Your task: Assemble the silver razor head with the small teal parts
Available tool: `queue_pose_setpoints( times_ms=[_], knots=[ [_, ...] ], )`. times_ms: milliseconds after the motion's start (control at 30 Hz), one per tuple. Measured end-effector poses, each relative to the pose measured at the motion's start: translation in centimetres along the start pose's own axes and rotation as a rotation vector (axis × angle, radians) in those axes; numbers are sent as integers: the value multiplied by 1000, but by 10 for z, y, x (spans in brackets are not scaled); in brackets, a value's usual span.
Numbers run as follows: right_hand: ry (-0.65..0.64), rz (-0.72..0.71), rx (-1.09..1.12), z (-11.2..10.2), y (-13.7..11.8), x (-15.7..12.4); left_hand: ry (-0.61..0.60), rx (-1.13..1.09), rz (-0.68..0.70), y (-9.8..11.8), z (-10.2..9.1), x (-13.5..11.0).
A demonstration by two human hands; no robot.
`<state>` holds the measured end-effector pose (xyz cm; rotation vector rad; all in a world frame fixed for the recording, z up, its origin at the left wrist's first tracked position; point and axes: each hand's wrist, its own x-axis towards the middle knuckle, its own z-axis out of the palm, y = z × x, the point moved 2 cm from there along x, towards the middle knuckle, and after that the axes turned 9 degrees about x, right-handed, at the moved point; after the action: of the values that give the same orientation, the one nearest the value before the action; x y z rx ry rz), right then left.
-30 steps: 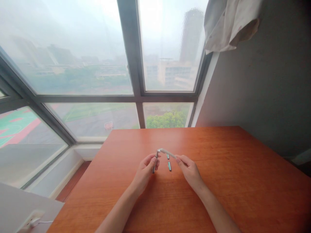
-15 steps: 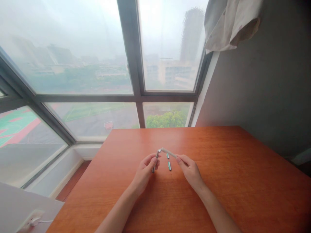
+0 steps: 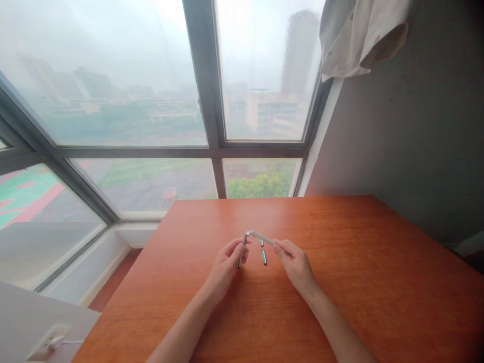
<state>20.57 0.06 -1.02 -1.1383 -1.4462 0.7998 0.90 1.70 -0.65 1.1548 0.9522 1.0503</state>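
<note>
Slightly left of the table's middle, my left hand pinches a slim dark-and-silver stick, which stands steeply tilted. The fingers of my right hand are closed round the near end of a pale grey stick that slants up to the left. The upper ends of both sticks meet at a small shiny metal part; whether they are joined I cannot tell. Between my hands, a small green-and-black oblong piece lies on the table. A similar piece lies behind it, partly covered by the pale stick.
The brown wooden table spreads around both hands. Large framed windows rise behind it. A grey wall stands to the right, with a hanging pale cloth. At lower left, a cord runs from a wall socket.
My hands and the two sticks keep almost the same position. The whole view has shifted very slightly.
</note>
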Motion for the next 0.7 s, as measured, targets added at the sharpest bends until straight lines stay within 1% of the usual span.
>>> queue_pose_setpoints(
  times_ms=[300, 567, 700],
  knots=[
    [14, 4, -27, 0, -1, 0, 28, -13, 2, -1, 1, 0],
    [30, 8, -40, -2, 3, 0, 14, -32, 4, -6, 1, 2],
    [39, 9, -40, -2, 2, 0, 26, -26, -7, -6, 0, 2]
  ],
)
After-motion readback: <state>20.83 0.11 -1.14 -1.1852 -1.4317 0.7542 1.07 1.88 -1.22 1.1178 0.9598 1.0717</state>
